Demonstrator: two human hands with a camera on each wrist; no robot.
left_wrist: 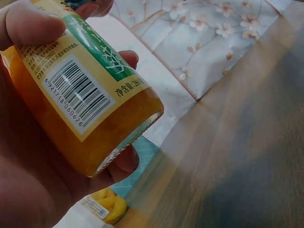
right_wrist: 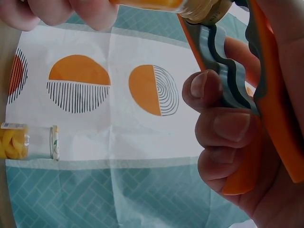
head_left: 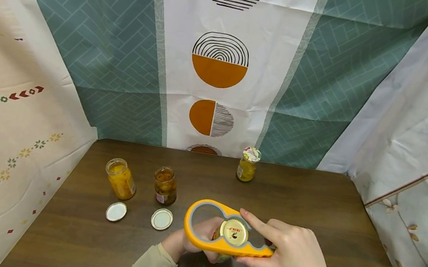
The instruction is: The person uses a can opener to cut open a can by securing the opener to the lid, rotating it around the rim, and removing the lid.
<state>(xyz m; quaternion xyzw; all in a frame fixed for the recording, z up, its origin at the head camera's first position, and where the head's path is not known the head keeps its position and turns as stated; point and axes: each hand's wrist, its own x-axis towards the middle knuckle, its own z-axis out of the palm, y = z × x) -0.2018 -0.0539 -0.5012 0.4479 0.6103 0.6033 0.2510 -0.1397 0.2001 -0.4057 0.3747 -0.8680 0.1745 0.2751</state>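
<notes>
My left hand (head_left: 207, 229) is wrapped around a glass jar (left_wrist: 95, 104) of orange-yellow contents, with a green and cream barcode label. The jar's gold lid (head_left: 234, 232) faces up in the head view. Around the lid sits an orange jar opener (head_left: 253, 251) with grey wavy inner edges. My right hand (head_left: 296, 253) grips the opener's two handles at its right end. In the right wrist view, curled fingers (right_wrist: 230, 128) press one handle toward the other, and the wavy edges meet the lid's side. The jar's body is mostly hidden from above.
To the left stand two lidless jars, one with yellow pieces (head_left: 122, 180) and one with brown contents (head_left: 165, 187). Two loose lids, a white one (head_left: 116, 211) and another (head_left: 162, 219), lie before them. A capped jar (head_left: 247, 167) stands at the table's back edge.
</notes>
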